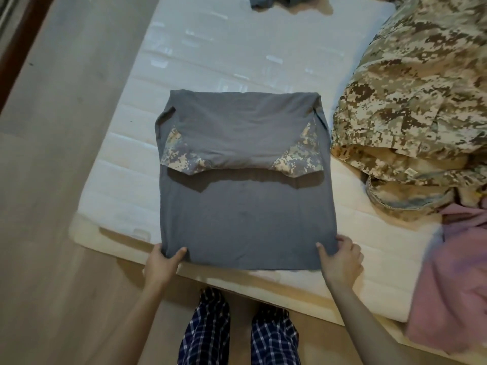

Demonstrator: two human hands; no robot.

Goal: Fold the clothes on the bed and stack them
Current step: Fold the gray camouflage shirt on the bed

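A grey shirt [245, 217] lies flat on the near part of the white mattress [210, 56]. Its top half is folded down over the body, and two camouflage sleeve patches show at the fold's corners. My left hand [164, 262] pinches the shirt's near left corner, thumb on top. At the near right corner my right hand [340, 259] grips the hem the same way. The hem hangs slightly over the mattress edge.
A heap of camouflage clothing [411, 106] fills the right side of the bed. A pink garment [453, 280] drapes over the near right corner. Another dark grey piece [274, 1] lies at the far edge. Wooden floor [52, 180] runs along the left.
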